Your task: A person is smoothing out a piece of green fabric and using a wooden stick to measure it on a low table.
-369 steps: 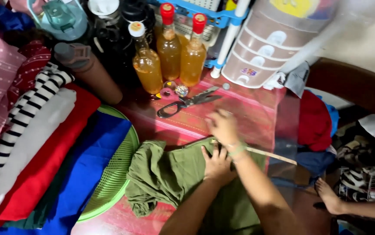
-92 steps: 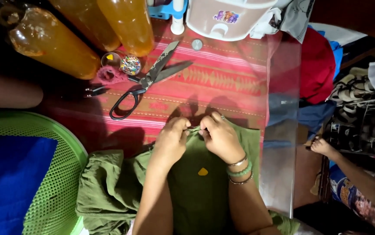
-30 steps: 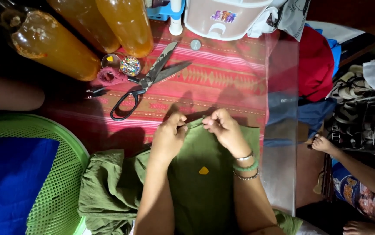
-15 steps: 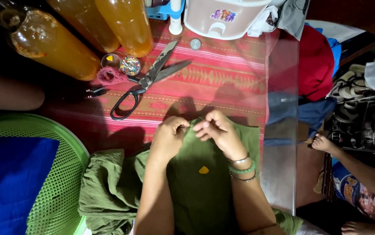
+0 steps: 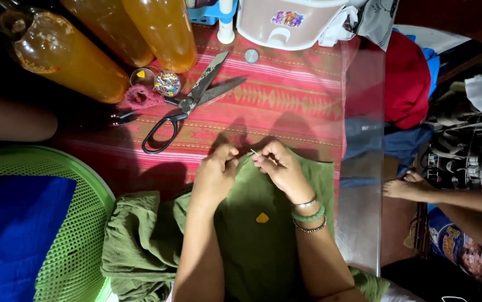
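Red patterned cloth covers the table [image 5: 285,106]. At its near edge lies a green garment [image 5: 263,246]; the left hand [image 5: 214,174] pinches its top hem, and the right hand [image 5: 281,170] has its fingers closed on a thin needle [image 5: 255,152]. Beyond, black-handled scissors [image 5: 188,106] lie open. Amber bottles [image 5: 112,39] and a pale container with a small colourful sticker [image 5: 288,18] line the far edge.

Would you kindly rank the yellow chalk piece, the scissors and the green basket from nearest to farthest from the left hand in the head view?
From the left hand:
1. Yellow chalk piece, lower right, on green cloth.
2. Scissors, above, on red mat.
3. Green basket, far left.
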